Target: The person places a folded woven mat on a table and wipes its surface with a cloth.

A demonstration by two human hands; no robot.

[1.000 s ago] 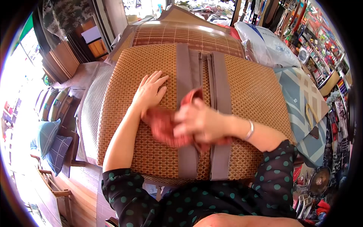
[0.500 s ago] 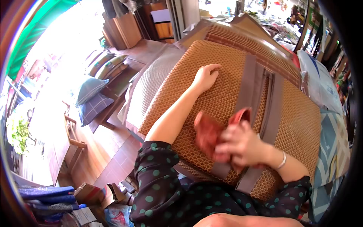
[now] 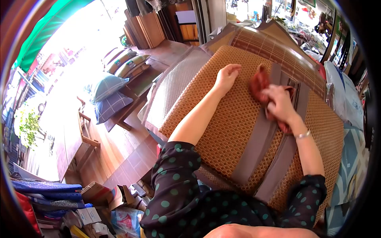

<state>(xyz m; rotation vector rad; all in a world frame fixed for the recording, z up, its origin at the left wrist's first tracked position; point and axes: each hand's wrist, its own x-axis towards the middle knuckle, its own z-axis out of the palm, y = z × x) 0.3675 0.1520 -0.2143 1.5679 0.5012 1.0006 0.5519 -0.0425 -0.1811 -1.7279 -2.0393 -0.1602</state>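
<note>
A folded brown woven mat (image 3: 222, 135) with grey-brown cloth borders lies in front of me. My right hand (image 3: 281, 104), with a bracelet on its wrist, grips a crumpled red cloth (image 3: 260, 84) over the upper part of the border strips. The cloth hangs out on both sides of the fingers and is partly blurred. My left hand (image 3: 228, 77) rests near the mat's upper left part, its fingers curled together; whether anything is inside them is hidden.
Beyond lies another brown slatted mat (image 3: 278, 49), with a silvery mat (image 3: 178, 83) at left. Cushions (image 3: 113, 105) sit on a wooden bench. Plastic-wrapped packages (image 3: 343, 89) are at right; boxes (image 3: 95, 194) and blue fabrics (image 3: 47, 188) are lower left.
The view has turned left. My right hand has moved the red cloth farther up the mat, away from my body. My left hand's fingers, spread earlier, are now curled.
</note>
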